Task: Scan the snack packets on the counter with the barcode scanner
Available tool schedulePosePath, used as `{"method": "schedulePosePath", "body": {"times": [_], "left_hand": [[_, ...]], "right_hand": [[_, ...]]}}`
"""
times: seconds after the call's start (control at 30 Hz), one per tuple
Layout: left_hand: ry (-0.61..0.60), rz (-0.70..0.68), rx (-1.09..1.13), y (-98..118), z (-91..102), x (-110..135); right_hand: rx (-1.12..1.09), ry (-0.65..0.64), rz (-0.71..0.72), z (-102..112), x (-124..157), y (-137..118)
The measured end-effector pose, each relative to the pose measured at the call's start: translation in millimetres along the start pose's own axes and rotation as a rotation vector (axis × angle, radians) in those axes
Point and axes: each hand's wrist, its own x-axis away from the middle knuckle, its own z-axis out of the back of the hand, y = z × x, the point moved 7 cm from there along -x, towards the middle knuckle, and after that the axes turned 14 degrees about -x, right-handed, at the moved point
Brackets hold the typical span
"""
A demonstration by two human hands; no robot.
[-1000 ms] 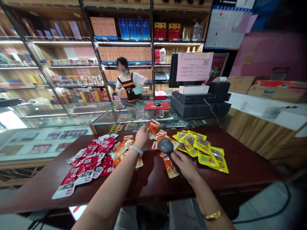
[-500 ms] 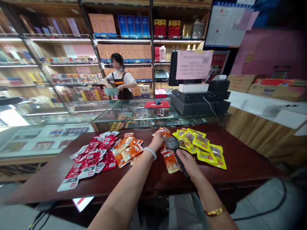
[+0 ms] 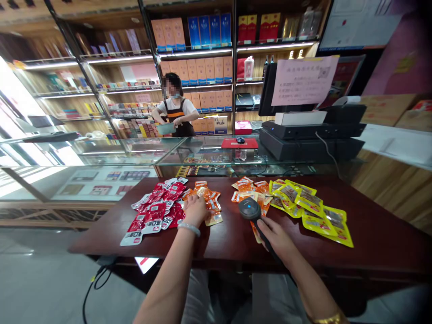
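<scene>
My right hand is wrapped round the handle of a black barcode scanner, its head over loose orange snack packets in the middle of the table. On the left, my left hand reaches over another group of orange snack packets. Its slightly bent fingers rest on them and are not closed round one. Red and white snack packets lie in a heap just left of that hand. To the right of the scanner, yellow snack packets overlap one another.
The dark wooden table meets a glass counter holding a mouse on a red mat. A monitor with a pink notice stands behind a till. Another person holds a bowl near the shelves. A cable hangs at the left.
My left hand has moved from the middle orange packets to the left orange group. The scanner remains in my right hand. The view has turned left.
</scene>
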Motion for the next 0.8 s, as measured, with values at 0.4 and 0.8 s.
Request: {"method": "schedulePosePath", "body": {"times": [0.4,0.8], "left_hand": [[0.238,0.185,0.955,6.4,-1.4,-20.7],[0.322,0.112,1.178,78.7,7.4,-26.6]], "right_hand": [[-0.019,-0.029,-0.033,-8.4,9.1,-1.5],[-0.052,-0.067,0.005,-5.2,11.2,-13.1]]}}
